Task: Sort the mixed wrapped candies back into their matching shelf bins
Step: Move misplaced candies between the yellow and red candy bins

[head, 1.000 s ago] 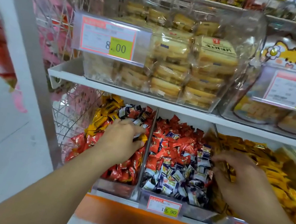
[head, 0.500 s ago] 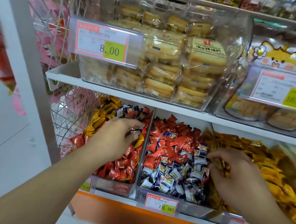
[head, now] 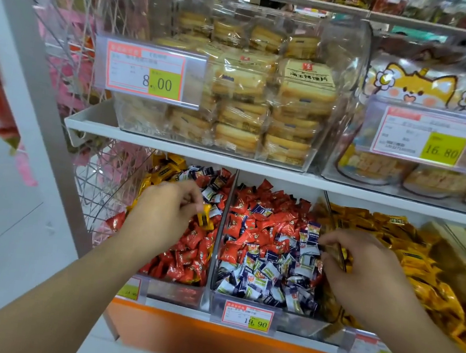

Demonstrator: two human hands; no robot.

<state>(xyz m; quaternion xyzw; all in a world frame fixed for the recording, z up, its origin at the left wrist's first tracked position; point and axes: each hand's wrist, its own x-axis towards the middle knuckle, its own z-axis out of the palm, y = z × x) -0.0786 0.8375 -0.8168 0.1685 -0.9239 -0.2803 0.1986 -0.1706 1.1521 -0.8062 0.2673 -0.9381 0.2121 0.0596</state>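
At centre-left of the frame, our left hand [head: 164,215] pinched a yellow wrapped candy [head: 204,216], light, crinkly, probably slippery; our right hand [head: 359,273] curled, its hold unclear.

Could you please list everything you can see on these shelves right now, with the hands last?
Left bin: one, clear; mostly red candies, some yellow and dark blue, lower shelf.
Middle bin: one, clear; red candies behind, blue-and-white in front.
Right bin: one, clear; yellow candies.
Yellow candy: one, in the left hand's grip, over the left bin.
Toast slices box: one, clear, beige packs, upper shelf.
Cat-print box: one, orange and white, upper right.
Price tags: 8.00, 16.80, 19.90; red-bordered white, yellow-green.
Wire rack: one, white, far left.
Left hand: pinches the yellow candy.
Right hand: fingers curled at the middle-right divider; contents unclear.
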